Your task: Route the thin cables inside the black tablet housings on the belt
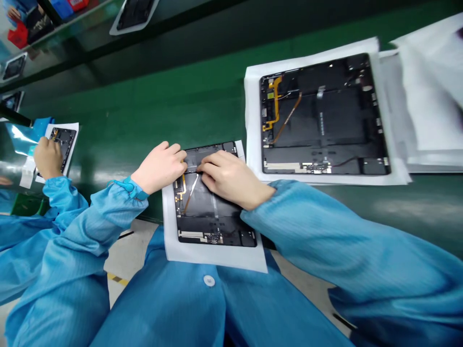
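An opened tablet housing (231, 212), black inside with an orange flex cable (189, 193), lies on a white sheet (217, 258) at the bench's near edge. My left hand (162, 166) is closed, its fingers curled at the housing's upper left side. Just right of it, my right hand (231, 177) reaches over the housing with thumb and index finger pinched near the top of the cable. Whatever sits between either hand's fingertips is too small or hidden to make out.
A second opened tablet housing (340, 130) rests on white sheets at the right, beside more stacked white sheets (430, 106). At the left, a co-worker's hand (48, 156) is over another housing (65, 140). More housings lie along the green bench (144, 106) and beyond the dark rail.
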Demonstrator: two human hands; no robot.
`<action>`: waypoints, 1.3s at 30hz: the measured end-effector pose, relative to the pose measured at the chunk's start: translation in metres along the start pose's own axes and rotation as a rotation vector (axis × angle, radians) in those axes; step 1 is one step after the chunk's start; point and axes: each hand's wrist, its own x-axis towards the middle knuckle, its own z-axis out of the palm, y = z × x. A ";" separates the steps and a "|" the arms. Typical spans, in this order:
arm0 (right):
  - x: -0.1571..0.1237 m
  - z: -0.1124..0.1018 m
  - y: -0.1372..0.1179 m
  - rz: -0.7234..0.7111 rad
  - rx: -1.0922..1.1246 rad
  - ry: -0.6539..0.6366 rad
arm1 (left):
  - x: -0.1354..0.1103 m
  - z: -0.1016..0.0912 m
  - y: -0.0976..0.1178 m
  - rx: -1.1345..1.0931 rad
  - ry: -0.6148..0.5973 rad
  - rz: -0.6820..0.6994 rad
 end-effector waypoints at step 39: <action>0.033 -0.007 -0.030 0.005 0.527 -0.488 | -0.055 0.016 0.055 -1.452 -0.389 -0.804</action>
